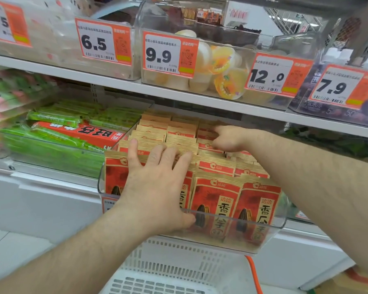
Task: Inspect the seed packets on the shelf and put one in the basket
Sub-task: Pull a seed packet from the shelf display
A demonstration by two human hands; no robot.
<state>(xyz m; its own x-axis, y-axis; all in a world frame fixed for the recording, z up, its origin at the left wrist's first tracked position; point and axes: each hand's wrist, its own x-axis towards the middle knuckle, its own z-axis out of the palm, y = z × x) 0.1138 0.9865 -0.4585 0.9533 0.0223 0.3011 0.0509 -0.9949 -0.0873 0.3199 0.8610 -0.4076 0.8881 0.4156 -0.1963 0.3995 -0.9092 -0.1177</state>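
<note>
Red and tan seed packets (217, 200) stand in several rows inside a clear plastic bin (280, 221) on the middle shelf. My left hand (157, 183) lies spread over the front-left rows, its fingers fairly straight on the packet tops and its thumb at the front of a packet. My right hand (227, 139) reaches deeper into the bin, with one finger pointing at the back rows and the others curled among the packet tops. A white perforated basket (170, 266) sits below the bin, at the bottom of the view.
Green and red snack packs (57, 132) fill the bin to the left. The shelf above (179, 92) carries clear bins of jelly cups (223, 66) with orange price tags. An orange basket handle (254, 274) runs down at the right.
</note>
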